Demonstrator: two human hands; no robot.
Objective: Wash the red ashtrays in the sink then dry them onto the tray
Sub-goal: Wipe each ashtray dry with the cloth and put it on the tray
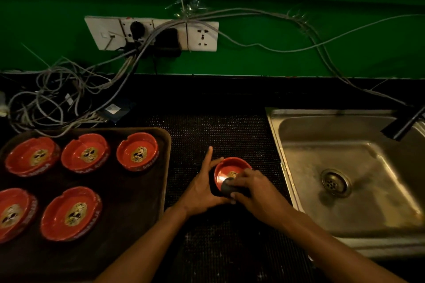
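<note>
Both forearms reach in from the bottom edge over the black dotted mat (220,135). Left hand (202,187) cups the sixth red ashtray (231,171) from the left side, index finger sticking straight up, thumb and remaining fingers wrapped round its wall. Right hand (255,187) clenches a dark cloth or sponge (226,187) and presses it into the bowl; can't tell which it is. That ashtray sits tilted over the mat, between tray (142,202) and sink (345,167), touching neither. Count: six red ashtrays total, five on the brown tray (three back row, two front), one in hand. One steel sink, basin holds no ashtrays, drain visible, no running water seen. One tray, one wipe. Judgement: looks like the last piece is being wiped dry, so task is near its end; left to do is finish the wipe and set it in the open front-right spot on the tray. Wall socket strip (151,33) and tangled cables (57,99) sit behind.
</note>
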